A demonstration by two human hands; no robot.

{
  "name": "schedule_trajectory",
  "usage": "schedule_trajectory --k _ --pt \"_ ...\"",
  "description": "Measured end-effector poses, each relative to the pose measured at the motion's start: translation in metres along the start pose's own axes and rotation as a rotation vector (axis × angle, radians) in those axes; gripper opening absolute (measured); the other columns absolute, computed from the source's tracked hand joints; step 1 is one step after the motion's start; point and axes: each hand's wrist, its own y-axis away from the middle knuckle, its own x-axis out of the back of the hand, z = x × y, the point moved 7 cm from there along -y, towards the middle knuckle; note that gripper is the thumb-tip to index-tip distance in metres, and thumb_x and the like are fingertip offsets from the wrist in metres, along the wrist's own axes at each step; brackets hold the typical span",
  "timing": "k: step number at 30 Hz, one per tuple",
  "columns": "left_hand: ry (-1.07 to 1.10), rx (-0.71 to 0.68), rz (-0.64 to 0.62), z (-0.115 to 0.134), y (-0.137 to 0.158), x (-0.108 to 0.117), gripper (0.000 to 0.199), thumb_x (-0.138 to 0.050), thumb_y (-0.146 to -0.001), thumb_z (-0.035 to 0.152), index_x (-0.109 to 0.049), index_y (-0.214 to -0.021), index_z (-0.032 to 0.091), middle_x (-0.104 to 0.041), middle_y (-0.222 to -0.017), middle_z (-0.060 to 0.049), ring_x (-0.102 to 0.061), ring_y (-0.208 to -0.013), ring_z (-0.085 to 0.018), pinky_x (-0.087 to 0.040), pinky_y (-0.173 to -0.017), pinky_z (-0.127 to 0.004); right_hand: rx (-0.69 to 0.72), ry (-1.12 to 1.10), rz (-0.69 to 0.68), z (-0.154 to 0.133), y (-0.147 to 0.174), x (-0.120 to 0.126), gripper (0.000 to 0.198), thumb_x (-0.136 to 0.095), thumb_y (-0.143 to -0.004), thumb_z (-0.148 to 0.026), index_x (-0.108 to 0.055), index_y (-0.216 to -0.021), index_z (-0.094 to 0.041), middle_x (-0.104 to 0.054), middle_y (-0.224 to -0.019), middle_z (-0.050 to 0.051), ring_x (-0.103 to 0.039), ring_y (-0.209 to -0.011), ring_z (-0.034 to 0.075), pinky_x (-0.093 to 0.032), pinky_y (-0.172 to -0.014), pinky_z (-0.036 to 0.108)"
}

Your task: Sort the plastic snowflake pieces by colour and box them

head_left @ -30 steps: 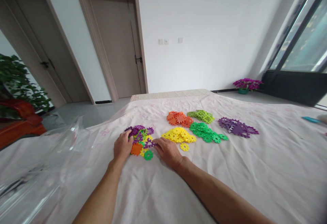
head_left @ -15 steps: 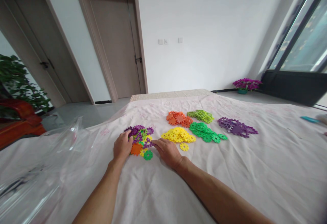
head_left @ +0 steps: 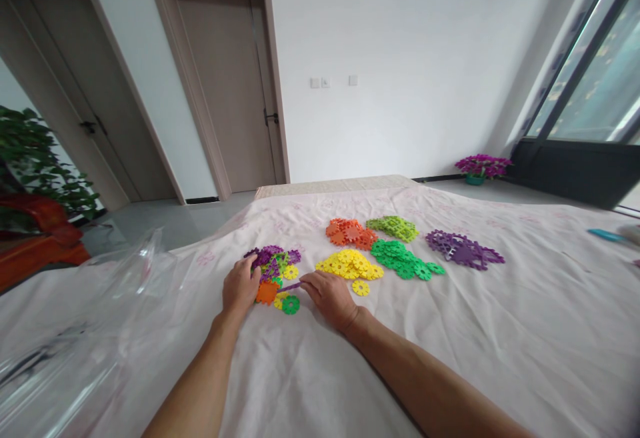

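Note:
A mixed heap of plastic toy pieces (head_left: 274,265) in purple, green, yellow and orange lies on the cloth in front of me. My left hand (head_left: 241,286) rests against its left side, fingers loosely spread and partly hidden by the pieces. An orange square toothed piece (head_left: 267,292) lies by its fingertips. My right hand (head_left: 331,299) pinches a purple triangular piece (head_left: 289,287), now turned nearly edge-on at the heap's right side. Just below it is a green notched disc (head_left: 291,305), overlapping a yellow one.
Sorted piles stand beyond my right hand: yellow discs (head_left: 350,263), orange pieces (head_left: 348,232), light green pieces (head_left: 393,227), green discs (head_left: 403,260) and purple pieces (head_left: 465,250). A single yellow disc (head_left: 361,288) lies apart. Clear plastic bag (head_left: 120,305) on the left.
The purple triangular piece in my right hand has tilted from showing its face to nearly edge-on, uncovering a yellow disc behind it. My left hand has stayed in place.

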Motion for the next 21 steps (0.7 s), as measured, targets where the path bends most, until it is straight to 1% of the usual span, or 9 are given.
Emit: schedule_trajectory --k 7,16,21 --pt "-0.003 0.004 -0.004 -0.0018 -0.0009 -0.0023 0.043 -0.042 -0.093 0.029 -0.059 -0.131 0.019 -0.062 -0.132 -0.010 -0.058 -0.120 -0.022 -0.044 -0.104 -0.035 0.047 0.000 0.031 -0.0018 0.0004 0.0023 0.022 -0.051 -0.099 -0.030 -0.071 -0.101 -0.021 -0.072 -0.091 0.004 -0.067 -0.081 0.016 -0.047 -0.075 0.024" --pt "-0.004 0.001 0.006 -0.0003 0.0000 -0.0003 0.042 -0.042 -0.093 0.028 -0.059 -0.130 0.020 -0.062 -0.132 -0.009 -0.058 -0.121 -0.021 -0.044 -0.104 -0.034 0.096 -0.062 0.061 -0.0026 0.0016 0.0011 0.020 -0.052 -0.099 -0.028 -0.071 -0.102 -0.023 -0.072 -0.093 0.003 -0.067 -0.085 0.015 -0.047 -0.077 0.022" --pt "0.000 0.002 -0.003 -0.0006 0.0000 -0.0009 0.043 -0.041 -0.093 0.029 -0.059 -0.131 0.019 -0.061 -0.133 -0.010 -0.058 -0.122 -0.023 -0.043 -0.105 -0.037 0.091 -0.052 0.056 -0.0029 0.0005 0.0004 0.017 -0.056 -0.097 -0.028 -0.072 -0.098 -0.022 -0.072 -0.090 0.003 -0.067 -0.082 0.014 -0.046 -0.076 0.022"
